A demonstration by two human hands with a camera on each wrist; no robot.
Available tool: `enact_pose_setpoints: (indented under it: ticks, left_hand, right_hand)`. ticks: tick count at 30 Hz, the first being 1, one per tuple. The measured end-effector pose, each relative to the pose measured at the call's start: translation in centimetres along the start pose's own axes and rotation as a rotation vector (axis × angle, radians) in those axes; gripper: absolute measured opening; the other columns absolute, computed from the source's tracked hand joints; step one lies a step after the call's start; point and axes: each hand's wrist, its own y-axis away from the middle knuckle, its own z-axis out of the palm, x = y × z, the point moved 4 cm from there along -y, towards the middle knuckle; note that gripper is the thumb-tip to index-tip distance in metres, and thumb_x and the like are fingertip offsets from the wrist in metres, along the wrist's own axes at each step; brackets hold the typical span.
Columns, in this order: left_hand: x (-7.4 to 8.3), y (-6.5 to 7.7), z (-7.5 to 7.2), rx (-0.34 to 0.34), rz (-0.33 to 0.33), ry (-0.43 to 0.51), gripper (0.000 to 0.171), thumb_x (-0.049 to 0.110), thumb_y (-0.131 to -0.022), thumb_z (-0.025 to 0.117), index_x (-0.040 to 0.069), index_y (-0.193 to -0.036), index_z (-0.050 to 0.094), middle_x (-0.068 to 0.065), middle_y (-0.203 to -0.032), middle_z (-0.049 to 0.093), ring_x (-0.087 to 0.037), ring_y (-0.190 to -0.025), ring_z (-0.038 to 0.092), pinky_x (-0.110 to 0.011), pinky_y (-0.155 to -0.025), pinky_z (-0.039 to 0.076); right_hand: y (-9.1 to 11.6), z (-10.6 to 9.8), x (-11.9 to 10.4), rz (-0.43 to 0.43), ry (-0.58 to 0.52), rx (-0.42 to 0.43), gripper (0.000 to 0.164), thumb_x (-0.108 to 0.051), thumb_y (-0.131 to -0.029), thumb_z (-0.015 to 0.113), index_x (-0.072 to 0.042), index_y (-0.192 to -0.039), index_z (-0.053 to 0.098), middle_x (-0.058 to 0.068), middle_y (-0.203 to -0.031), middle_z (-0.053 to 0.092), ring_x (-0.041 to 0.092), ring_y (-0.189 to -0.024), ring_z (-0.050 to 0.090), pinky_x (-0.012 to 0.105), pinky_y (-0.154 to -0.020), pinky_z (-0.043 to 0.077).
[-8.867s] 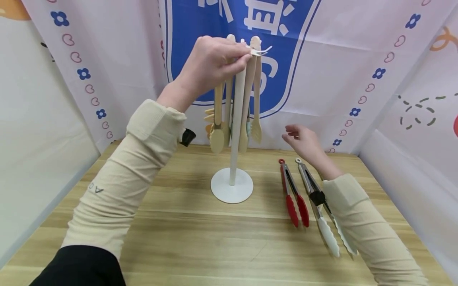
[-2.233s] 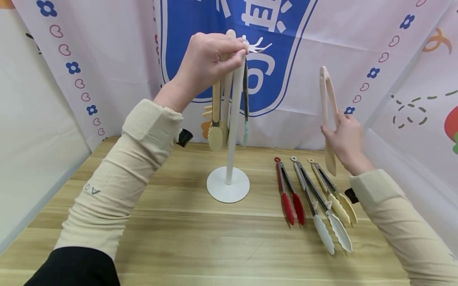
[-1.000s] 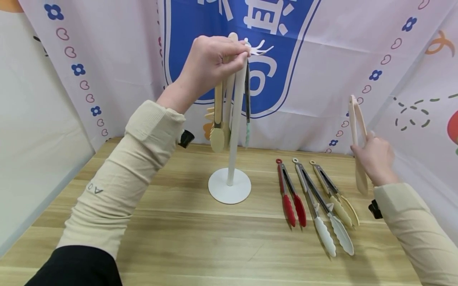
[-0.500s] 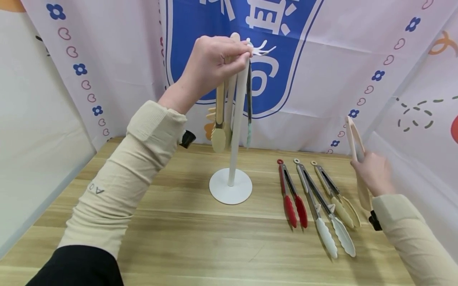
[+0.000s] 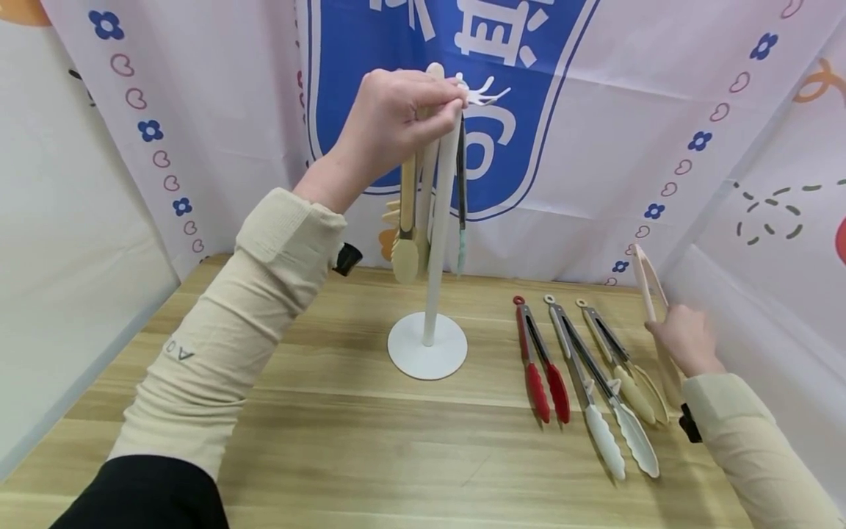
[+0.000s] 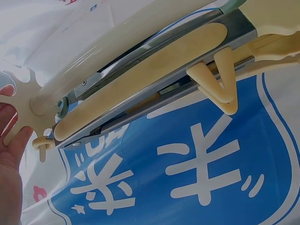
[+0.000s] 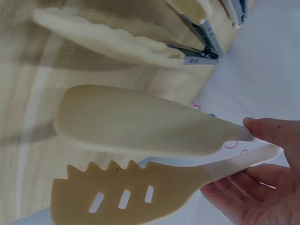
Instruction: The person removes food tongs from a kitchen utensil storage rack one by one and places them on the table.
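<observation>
My left hand (image 5: 405, 106) pinches the hooked top of a white stand (image 5: 433, 264); its hook ring (image 6: 23, 105) also shows in the left wrist view. From it hang yellow tongs (image 5: 405, 257), mint-tipped tongs (image 5: 462, 246) and other pale utensils partly behind them. Over the table's right end, my right hand (image 5: 687, 338) grips beige tongs (image 5: 642, 283), top end tilted away, tips low beside the pale yellow tongs (image 5: 636, 397). In the right wrist view, thumb and fingers hold opposite arms; one ends in a slotted, toothed blade (image 7: 117, 192), the other in a smooth blade (image 7: 136, 122).
Red tongs (image 5: 538, 382) and longer white tongs (image 5: 601, 433) lie spread on the wooden table (image 5: 344, 441), left of the pale yellow pair. The stand's round base (image 5: 427, 364) sits mid-table. A printed cloth backdrop (image 5: 595, 169) rises behind, with a white side wall (image 5: 767, 323) at the right.
The beige tongs have left the stand in my right hand, travelled right and come down toward the table beside the pale yellow tongs. My left hand keeps its place on the stand's top.
</observation>
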Motion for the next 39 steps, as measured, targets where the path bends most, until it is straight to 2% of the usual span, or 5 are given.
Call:
enact_pose_setpoints:
  ticks: [8, 15, 29, 34, 39]
  left_hand:
    - [0.0, 0.0, 0.0, -0.004, -0.009, 0.007, 0.021, 0.017, -0.09, 0.057, 0.008, -0.102, 0.07, -0.006, -0.105, 0.067, -0.016, -0.095, 0.062, -0.029, -0.077, 0.051]
    - [-0.1, 0.2, -0.1, 0.001, -0.01, 0.001, 0.02, 0.017, -0.09, 0.057, 0.007, -0.101, 0.071, -0.006, -0.103, 0.067, -0.016, -0.093, 0.062, -0.029, -0.076, 0.052]
    - [-0.1, 0.1, -0.1, 0.0, -0.011, -0.008, 0.021, 0.018, -0.09, 0.056, 0.008, -0.101, 0.071, -0.005, -0.104, 0.067, -0.014, -0.097, 0.062, -0.027, -0.078, 0.051]
    - [-0.1, 0.0, -0.1, 0.0, -0.003, -0.002, 0.021, 0.017, -0.09, 0.057, 0.007, -0.1, 0.071, -0.006, -0.103, 0.067, -0.014, -0.094, 0.062, -0.025, -0.076, 0.051]
    - [0.0, 0.0, 0.1, -0.001, -0.007, -0.012, 0.021, 0.018, -0.09, 0.056, 0.007, -0.1, 0.071, -0.006, -0.103, 0.067, -0.014, -0.094, 0.062, -0.026, -0.077, 0.051]
  right_hand:
    - [0.0, 0.9, 0.9, -0.005, 0.052, -0.05, 0.035, -0.025, -0.081, 0.059, 0.007, -0.069, 0.053, 0.02, -0.062, 0.052, 0.035, -0.058, 0.051, 0.041, -0.046, 0.042]
    - [0.2, 1.7, 1.2, 0.003, 0.059, -0.058, 0.032, -0.022, -0.077, 0.059, 0.009, -0.071, 0.053, 0.026, -0.066, 0.053, 0.039, -0.059, 0.052, 0.045, -0.047, 0.043]
    - [0.2, 3.1, 1.6, -0.023, 0.039, -0.186, 0.03, -0.02, -0.078, 0.058, 0.008, -0.07, 0.053, 0.02, -0.064, 0.053, 0.032, -0.057, 0.051, 0.046, -0.051, 0.043]
    - [0.5, 3.5, 1.9, 0.023, 0.037, -0.239, 0.031, -0.022, -0.078, 0.062, 0.007, -0.072, 0.054, 0.016, -0.063, 0.053, 0.03, -0.057, 0.05, 0.043, -0.048, 0.042]
    - [0.8, 3.8, 1.9, 0.008, 0.071, -0.24, 0.031, -0.023, -0.076, 0.063, 0.004, -0.067, 0.053, 0.014, -0.06, 0.051, 0.028, -0.055, 0.048, 0.04, -0.047, 0.041]
